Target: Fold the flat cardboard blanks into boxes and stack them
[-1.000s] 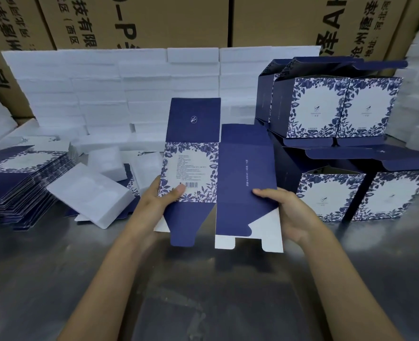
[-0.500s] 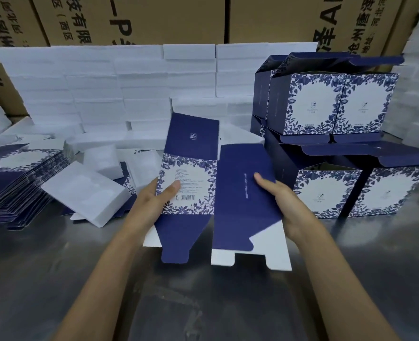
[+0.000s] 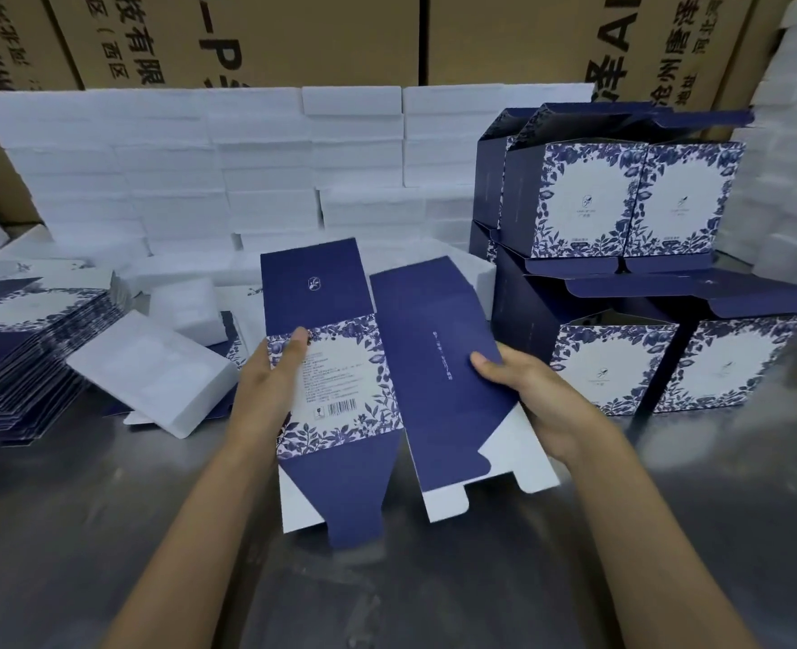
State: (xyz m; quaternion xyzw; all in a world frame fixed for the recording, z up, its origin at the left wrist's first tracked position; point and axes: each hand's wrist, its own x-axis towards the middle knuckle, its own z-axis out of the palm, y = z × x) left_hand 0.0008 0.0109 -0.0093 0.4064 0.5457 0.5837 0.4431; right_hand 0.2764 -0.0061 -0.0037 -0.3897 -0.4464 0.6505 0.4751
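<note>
I hold a blue and white floral cardboard blank above the steel table, partly opened along its middle crease. My left hand grips its left edge with the thumb on the printed white panel. My right hand grips the plain blue right panel, thumb on top. Its bottom flaps hang toward me. A pile of flat blanks lies at the left. Folded boxes with raised lids stand stacked in two tiers at the right.
White foam inserts lie loose left of my hands, and more white foam blocks are stacked along the back. Brown shipping cartons form the wall behind. The bare steel tabletop lies in front of me.
The blank has tilted back and lowered toward the table, its two halves angling apart. My left thumb slid up the printed panel; my right hand shifted lower on the blue panel.
</note>
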